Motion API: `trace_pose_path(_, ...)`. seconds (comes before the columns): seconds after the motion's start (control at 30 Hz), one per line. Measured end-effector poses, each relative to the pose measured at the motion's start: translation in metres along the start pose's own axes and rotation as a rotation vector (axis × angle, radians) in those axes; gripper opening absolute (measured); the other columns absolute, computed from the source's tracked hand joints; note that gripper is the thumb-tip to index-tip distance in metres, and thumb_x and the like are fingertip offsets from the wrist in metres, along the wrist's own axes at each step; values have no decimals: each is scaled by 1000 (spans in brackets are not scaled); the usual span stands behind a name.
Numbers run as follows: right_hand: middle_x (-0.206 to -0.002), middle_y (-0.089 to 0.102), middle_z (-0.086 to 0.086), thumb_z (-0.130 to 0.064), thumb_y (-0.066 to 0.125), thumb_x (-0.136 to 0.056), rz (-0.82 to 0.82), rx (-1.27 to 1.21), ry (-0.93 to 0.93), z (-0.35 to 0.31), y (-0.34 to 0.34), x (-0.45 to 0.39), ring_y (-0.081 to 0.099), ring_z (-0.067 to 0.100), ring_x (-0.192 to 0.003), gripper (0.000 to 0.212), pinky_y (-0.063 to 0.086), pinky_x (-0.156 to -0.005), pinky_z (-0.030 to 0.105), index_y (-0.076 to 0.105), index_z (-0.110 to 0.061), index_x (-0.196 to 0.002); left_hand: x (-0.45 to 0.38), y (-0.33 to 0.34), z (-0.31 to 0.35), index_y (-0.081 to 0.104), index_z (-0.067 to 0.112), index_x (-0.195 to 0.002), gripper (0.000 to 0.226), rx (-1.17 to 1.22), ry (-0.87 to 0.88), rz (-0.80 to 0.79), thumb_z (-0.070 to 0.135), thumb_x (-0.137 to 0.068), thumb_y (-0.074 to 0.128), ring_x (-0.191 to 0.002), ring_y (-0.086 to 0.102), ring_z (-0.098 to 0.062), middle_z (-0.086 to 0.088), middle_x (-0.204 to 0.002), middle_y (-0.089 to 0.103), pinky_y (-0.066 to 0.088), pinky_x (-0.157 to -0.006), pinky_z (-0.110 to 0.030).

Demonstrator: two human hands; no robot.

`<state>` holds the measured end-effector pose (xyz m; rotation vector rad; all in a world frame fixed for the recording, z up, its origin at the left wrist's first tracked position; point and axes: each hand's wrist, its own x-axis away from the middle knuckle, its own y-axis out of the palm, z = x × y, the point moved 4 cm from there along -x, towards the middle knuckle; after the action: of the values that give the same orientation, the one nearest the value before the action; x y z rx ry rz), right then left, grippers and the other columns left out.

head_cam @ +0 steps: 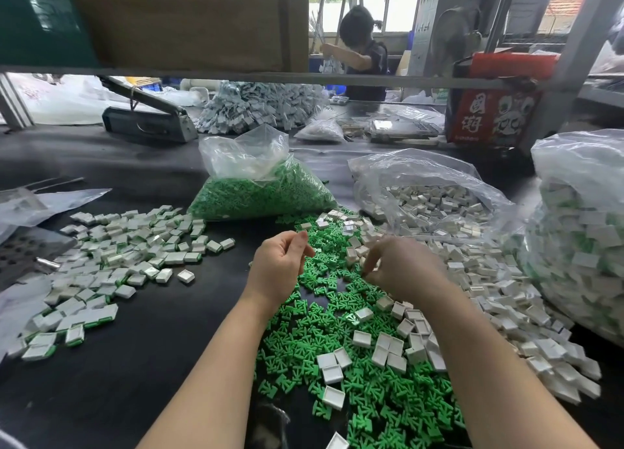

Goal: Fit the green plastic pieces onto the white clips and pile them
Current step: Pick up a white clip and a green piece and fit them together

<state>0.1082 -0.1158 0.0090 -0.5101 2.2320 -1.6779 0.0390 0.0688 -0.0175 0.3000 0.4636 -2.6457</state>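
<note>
Green plastic pieces [341, 364] heaped mid-desk, loose white clips [472, 300] strewn over them and to the right.
Left hand [278, 266] hovers above, fingers loosely curled, holding nothing; right hand [401, 269] fingertips pinched, contents unclear. Fitted pile [111, 259] toward left edge.

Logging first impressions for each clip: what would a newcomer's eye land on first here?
The bright spread of green pieces down the middle of the dark table, with both hands over it: left hand, right hand. To the left lies a pile of finished clips. Behind stands a bag of green pieces, with a bag of white clips to its right.
</note>
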Motion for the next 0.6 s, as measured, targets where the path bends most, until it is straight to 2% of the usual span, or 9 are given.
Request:
trace_pose_path(0.07,-105,69,-8,-32,71,-88,39,18,29,4,4,-2,66,11,-86,13,60,-74,33,68,-30,-100,0,4,1,65,21,-82,22,-131,29,-16,25,-101,53,-54,44,-14,1,-61,54,38,-54,-31)
trace_pose_path(0.17,-105,69,-7,-27,64,-92,109,36,15,3,4,-2,65,14,-91,12,60,-75,35,67,-31,-104,2,10,4,64,26,-90,7,-290,73,-38,21,-95,62,-57,49,-9,9,-72,57,47,-59,-33)
trace_pose_path(0.33,-114,65,-1,-13,56,-92,126,136,27,8,7,-3,58,21,-107,26,57,-84,38,63,-26,-113,5,19,6,64,28,-100,8,-428,104,-103,25,-92,65,-67,52,-5,13,-84,58,46,-67,-28)
trace_pose_path(0.43,-109,64,0,-14,58,-91,98,147,35,9,12,-5,58,21,-102,20,57,-84,39,66,-23,-108,6,22,5,64,26,-102,9,-447,100,-139,26,-93,64,-69,54,-7,12,-83,58,50,-71,-31)
trace_pose_path(0.6,-86,64,-2,-11,56,-90,145,171,27,8,16,-6,61,19,-87,10,59,-74,36,63,-18,-89,6,27,3,64,29,-98,6,-473,89,-187,25,-93,64,-73,57,-8,10,-83,60,52,-71,-30)
